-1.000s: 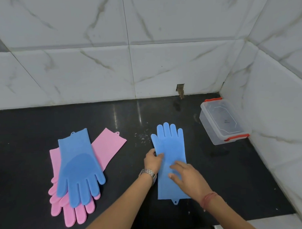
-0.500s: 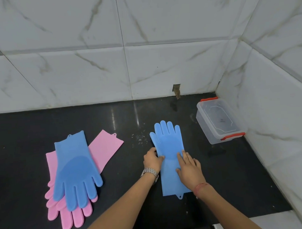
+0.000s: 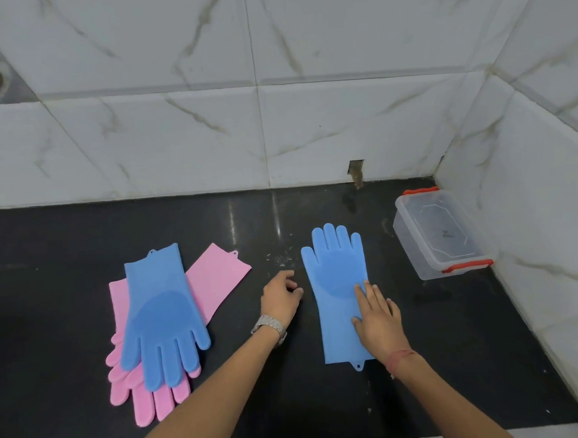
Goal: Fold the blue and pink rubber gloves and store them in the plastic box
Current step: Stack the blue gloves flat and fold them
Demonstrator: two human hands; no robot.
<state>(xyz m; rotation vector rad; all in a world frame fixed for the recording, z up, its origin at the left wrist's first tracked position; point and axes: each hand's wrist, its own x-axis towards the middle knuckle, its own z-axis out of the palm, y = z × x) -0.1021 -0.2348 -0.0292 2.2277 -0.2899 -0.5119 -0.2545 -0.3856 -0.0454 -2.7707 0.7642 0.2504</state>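
surface: black polished stone (image 3: 482, 359), white marble-look tiles behind and to the right.
single blue glove (image 3: 337, 292): lay flat near the middle of the surface, glove tips toward the back wall, cuff toward the person, hang tab at the cuff edge.
right hand (image 3: 378, 317): palm down on that glove's right half, fingers (image 3: 365, 294) straight and slightly spread, pressing flat, gripping nothing.
left hand (image 3: 280, 299): sat on the bare surface just left of the glove, not touching it; fingers curled loosely in, holding nothing. Metal watch (image 3: 270, 327) on the wrist.
glove pile: second blue glove (image 3: 163, 318) lay on top of two pink gloves (image 3: 214, 280), well left of the hands; the blue one's tips pointed toward the person, pink tips stuck out beneath.
plastic box (image 3: 440, 233): clear, red clips at both ends, in the far right corner against the side wall, well apart from all gloves. Lid on or off: couldn't tell.
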